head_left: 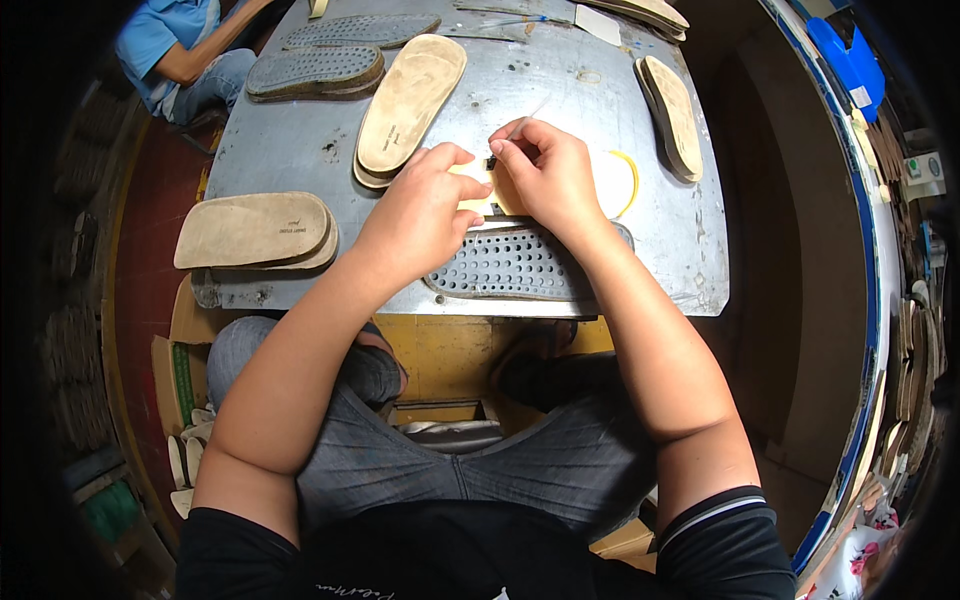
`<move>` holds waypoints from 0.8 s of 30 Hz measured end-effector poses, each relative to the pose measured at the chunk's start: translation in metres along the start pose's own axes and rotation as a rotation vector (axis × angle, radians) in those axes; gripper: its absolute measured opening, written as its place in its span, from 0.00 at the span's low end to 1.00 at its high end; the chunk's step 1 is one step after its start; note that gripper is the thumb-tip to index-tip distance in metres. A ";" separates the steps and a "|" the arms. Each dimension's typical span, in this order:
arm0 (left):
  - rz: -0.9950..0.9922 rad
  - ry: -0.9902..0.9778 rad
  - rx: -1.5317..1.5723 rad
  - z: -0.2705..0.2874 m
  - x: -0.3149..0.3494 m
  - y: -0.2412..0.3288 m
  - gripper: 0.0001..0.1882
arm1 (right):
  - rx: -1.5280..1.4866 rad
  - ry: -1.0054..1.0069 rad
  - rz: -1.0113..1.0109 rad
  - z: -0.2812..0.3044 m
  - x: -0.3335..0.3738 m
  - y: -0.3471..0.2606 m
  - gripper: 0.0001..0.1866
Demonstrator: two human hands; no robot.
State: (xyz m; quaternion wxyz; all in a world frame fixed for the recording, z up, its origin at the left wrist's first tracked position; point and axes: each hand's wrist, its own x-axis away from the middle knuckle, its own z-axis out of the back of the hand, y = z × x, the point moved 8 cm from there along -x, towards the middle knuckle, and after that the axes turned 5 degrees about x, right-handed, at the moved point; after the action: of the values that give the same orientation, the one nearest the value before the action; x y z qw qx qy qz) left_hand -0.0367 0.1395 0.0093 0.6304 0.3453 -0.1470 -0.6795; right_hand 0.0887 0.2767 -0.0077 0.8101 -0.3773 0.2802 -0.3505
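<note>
My left hand (425, 210) rests with its fingers apart on a pale yellow flat piece (465, 180), pressing it against the table. My right hand (550, 172) is closed in a pinch just right of it. At its fingertips a small dark bit shows, and a thin pale sliver sticks up behind the fingers; what exactly they grip is too small to name. Right of that hand curves a yellow-rimmed, bright white rounded shape (628, 185), partly covered by the hand. A grey perforated sole (510, 265) lies in front of both hands, along the table's near edge.
Tan footbeds lie stacked at upper left (410, 105), near left (250, 230) and right (672, 118) on the metal table (690, 250). More grey perforated soles (315, 72) sit at the back left. Another person (190, 55) sits beyond the left corner. Shelving lines the right side.
</note>
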 end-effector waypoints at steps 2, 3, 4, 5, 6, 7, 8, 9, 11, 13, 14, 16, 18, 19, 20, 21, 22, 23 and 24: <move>-0.008 0.002 -0.004 0.000 0.001 -0.002 0.18 | -0.020 -0.008 -0.019 0.002 0.002 -0.004 0.06; -0.014 0.003 -0.006 0.000 0.000 -0.002 0.18 | -0.038 -0.002 -0.013 0.004 0.004 -0.004 0.06; -0.020 0.004 -0.007 0.000 0.000 -0.002 0.18 | -0.056 0.004 -0.007 0.006 0.005 -0.004 0.06; -0.020 0.003 -0.005 -0.001 0.000 -0.002 0.18 | -0.069 -0.020 -0.005 0.006 0.007 -0.004 0.06; -0.018 0.002 -0.003 -0.001 0.000 -0.002 0.18 | -0.083 -0.046 -0.002 0.007 0.009 -0.003 0.06; -0.017 0.002 -0.002 -0.001 0.000 -0.001 0.18 | -0.097 -0.071 0.001 0.008 0.012 -0.002 0.07; -0.014 0.003 0.002 0.000 0.000 -0.002 0.18 | -0.091 -0.120 -0.016 0.008 0.014 0.000 0.07; -0.010 0.004 0.006 0.000 0.000 -0.002 0.18 | -0.087 -0.169 -0.035 0.009 0.018 0.000 0.07; -0.004 0.007 0.014 0.001 0.001 -0.003 0.18 | -0.095 -0.251 -0.057 0.010 0.026 0.002 0.07; -0.004 0.013 0.023 0.001 0.000 -0.003 0.18 | -0.115 -0.313 -0.065 0.010 0.034 0.005 0.06; -0.009 0.012 0.020 0.001 0.000 -0.003 0.18 | -0.124 -0.311 -0.039 0.009 0.036 0.004 0.06; -0.019 0.010 0.015 0.000 0.000 -0.002 0.18 | -0.141 -0.306 0.010 0.010 0.040 0.000 0.05; -0.015 0.023 0.020 0.002 0.000 -0.001 0.17 | -0.007 -0.294 0.093 0.013 0.040 -0.009 0.04; -0.014 0.029 0.022 0.003 0.000 0.000 0.17 | 0.060 -0.287 0.134 0.013 0.040 -0.014 0.03; -0.013 0.025 0.021 0.003 -0.001 0.001 0.17 | 0.065 -0.275 0.179 0.013 0.041 -0.016 0.03; -0.013 0.022 0.020 0.004 -0.001 0.002 0.17 | 0.070 -0.261 0.225 0.014 0.042 -0.020 0.03; -0.014 0.019 0.019 0.004 -0.001 0.002 0.17 | 0.075 -0.248 0.271 0.014 0.043 -0.023 0.03; -0.018 0.019 0.020 0.004 -0.001 0.002 0.17 | 0.082 -0.243 0.291 0.015 0.043 -0.023 0.04; -0.022 0.020 0.022 0.004 -0.002 0.001 0.17 | 0.088 -0.240 0.310 0.015 0.042 -0.025 0.04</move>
State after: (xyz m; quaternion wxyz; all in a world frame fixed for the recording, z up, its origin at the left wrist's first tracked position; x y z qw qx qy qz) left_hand -0.0387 0.1401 0.0129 0.6204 0.3604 -0.1443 -0.6815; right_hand 0.1160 0.2382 0.0129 0.8977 -0.3327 0.2209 -0.1861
